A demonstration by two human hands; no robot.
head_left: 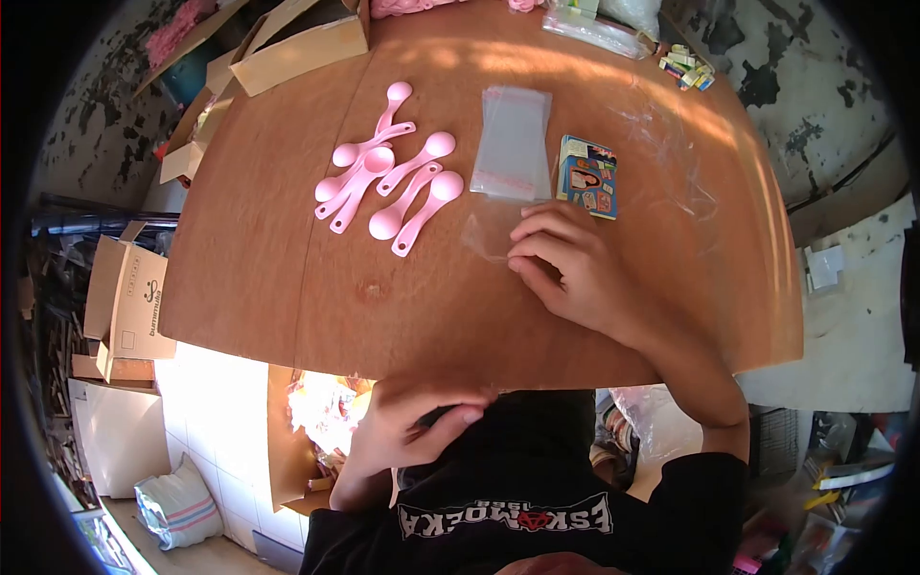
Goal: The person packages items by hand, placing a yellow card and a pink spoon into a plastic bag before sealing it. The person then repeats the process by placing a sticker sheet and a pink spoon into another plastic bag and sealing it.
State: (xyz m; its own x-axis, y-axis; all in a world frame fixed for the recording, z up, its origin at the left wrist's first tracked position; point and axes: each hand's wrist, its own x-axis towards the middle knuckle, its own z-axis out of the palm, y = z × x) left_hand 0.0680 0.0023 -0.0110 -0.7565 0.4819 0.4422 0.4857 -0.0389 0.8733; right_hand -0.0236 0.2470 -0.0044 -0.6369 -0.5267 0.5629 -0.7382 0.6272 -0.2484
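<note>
My right hand (567,268) is over the table, its thumb and fingers pinched at the edge of a small piece of clear plastic film (484,238). Just beyond it lies a stack of clear plastic bags (511,144). Beside that stack is a small pile of colourful printed cards (588,177). My left hand (412,422) is at the table's near edge, thumb and forefinger apart with nothing visible between them. Several pink measuring spoons (414,206) lie in a loose group on the left half of the table.
The brown wooden table (383,316) has a curved far side. An open cardboard box (302,48) stands at its far left. Small packets (686,67) and plastic-wrapped items (594,34) lie at the far right. Another carton (134,297) and a white sack (179,505) are on the left.
</note>
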